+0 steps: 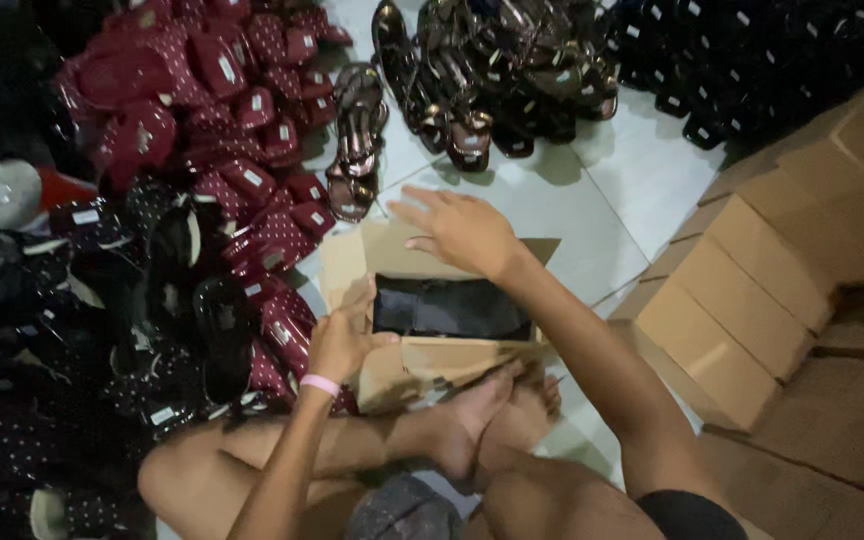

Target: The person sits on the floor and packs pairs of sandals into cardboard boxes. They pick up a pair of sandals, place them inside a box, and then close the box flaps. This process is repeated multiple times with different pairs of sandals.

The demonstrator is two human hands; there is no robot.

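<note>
Cardboard box [422, 300] lies open on the white tile floor [632, 190], left hand [340, 340] clamped on its nine-o'clock edge, right hand [457, 230] spread over the far flap. Red shoes [222, 120] crowd ten o'clock; stacked cartons [752, 290] wall off three o'clock.

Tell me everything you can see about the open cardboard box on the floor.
The cardboard box is plain brown, small and rectangular, lying open on the pale tiled floor before crossed feet. Its flaps are spread outward. Something dark and glossy lies inside. The left hand grips its near-left edge; the right hand rests over the far flap.
</note>
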